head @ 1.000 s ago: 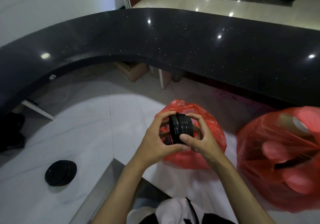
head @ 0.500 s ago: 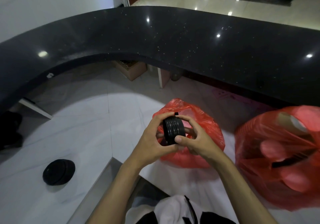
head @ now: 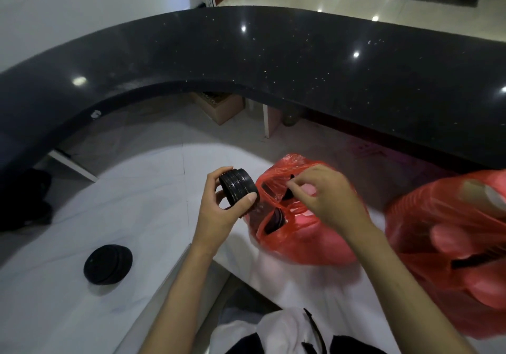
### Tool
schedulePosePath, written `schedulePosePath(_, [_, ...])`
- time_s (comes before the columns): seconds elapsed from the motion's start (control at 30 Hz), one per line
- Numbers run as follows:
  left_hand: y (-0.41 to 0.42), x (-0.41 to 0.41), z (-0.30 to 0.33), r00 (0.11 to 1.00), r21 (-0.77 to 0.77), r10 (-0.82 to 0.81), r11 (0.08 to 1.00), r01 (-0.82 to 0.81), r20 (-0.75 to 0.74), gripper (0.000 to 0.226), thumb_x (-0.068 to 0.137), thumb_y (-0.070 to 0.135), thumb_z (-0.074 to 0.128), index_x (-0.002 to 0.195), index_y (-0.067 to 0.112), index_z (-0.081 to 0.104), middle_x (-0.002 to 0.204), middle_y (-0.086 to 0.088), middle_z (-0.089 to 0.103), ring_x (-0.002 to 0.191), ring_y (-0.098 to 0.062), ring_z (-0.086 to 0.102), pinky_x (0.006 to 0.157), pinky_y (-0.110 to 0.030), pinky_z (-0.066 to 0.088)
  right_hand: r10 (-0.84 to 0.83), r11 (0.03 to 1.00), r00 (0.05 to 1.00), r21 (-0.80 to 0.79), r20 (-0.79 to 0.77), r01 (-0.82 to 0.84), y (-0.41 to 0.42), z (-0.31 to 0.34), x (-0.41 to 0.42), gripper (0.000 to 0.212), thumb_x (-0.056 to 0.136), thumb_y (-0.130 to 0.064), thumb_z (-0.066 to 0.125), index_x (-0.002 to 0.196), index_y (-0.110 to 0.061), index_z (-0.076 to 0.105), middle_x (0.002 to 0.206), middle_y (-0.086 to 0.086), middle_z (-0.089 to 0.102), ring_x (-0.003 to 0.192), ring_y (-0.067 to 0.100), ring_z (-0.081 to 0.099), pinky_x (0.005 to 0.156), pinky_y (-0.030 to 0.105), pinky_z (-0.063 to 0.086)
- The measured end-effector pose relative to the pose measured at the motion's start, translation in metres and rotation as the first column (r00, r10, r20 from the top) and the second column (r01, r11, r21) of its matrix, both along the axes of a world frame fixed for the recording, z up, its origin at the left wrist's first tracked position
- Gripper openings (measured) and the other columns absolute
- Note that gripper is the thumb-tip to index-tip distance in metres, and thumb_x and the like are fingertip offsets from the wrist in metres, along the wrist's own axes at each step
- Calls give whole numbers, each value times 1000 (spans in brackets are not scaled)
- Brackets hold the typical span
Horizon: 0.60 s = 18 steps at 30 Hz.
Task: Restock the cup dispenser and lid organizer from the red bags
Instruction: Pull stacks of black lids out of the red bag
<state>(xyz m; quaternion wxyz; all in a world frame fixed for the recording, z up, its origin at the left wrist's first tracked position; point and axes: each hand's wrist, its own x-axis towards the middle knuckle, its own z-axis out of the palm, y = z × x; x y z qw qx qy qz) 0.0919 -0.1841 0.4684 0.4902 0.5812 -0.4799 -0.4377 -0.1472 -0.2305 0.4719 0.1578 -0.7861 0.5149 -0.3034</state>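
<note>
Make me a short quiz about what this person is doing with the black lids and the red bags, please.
1. True or false: the left hand grips a stack of black lids.
2. Where is the right hand? A) on the dark curved counter B) at the mouth of the nearer red bag C) on the lid stack on the white counter
3. Fill in: a second red bag sits to the ____ of the nearer one.

Key: 1 true; 2 B; 3 right
</note>
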Motion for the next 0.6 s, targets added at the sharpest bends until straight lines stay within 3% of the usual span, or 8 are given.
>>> schedulePosePath(0.1, [1, 3, 0, 1000, 4, -4, 1000, 4, 19, 69, 74, 38, 88, 134, 35, 54, 133, 10, 59, 115, -10, 64, 85, -22, 57, 139, 952, 896, 305, -422, -4, -18, -16, 12, 14, 95, -32, 68, 91, -25, 80, 91, 1, 75, 86, 26, 68, 69, 34, 50])
schedulePosePath(0.17, [2, 6, -1, 1000, 3, -4, 1000, 3, 18, 70, 73, 39, 89, 134, 36, 54, 133, 12, 59, 115, -11, 65, 85, -23, 58, 199, 918, 812, 394, -549, 41, -23, -30, 21, 15, 90, -22, 66, 95, -26, 80, 96, 3, 74, 90, 30, 69, 67, 30, 43])
schedulePosePath(0.3, [6, 9, -4, 1000, 5, 10, 1000, -10, -4, 71, 75, 35, 93, 135, 34, 55, 133, 13, 60, 117, -14, 65, 83, -25, 59, 151, 887, 874, 454, -462, 87, -25, -50, 36, 11, 85, -33, 74, 91, -25, 76, 87, -2, 73, 89, 25, 71, 71, 32, 47])
schedulePosePath(0.37, [7, 11, -5, 1000, 10, 23, 1000, -22, -20, 69, 76, 29, 92, 135, 33, 55, 133, 12, 60, 117, -14, 65, 81, -24, 58, 139, 865, 886, 490, -443, 109, -24, -59, 44, 21, 80, -42, 74, 86, -23, 67, 88, -2, 71, 88, 26, 70, 70, 32, 44])
schedulePosePath(0.6, [12, 18, -9, 999, 16, 26, 1000, -26, -25, 67, 79, 28, 91, 135, 38, 55, 130, 22, 61, 118, -15, 64, 85, -25, 58, 145, 773, 875, 605, -462, 191, -21, -80, 70, 41, 82, -49, 73, 108, -18, 70, 107, 7, 73, 103, 34, 71, 85, 38, 53])
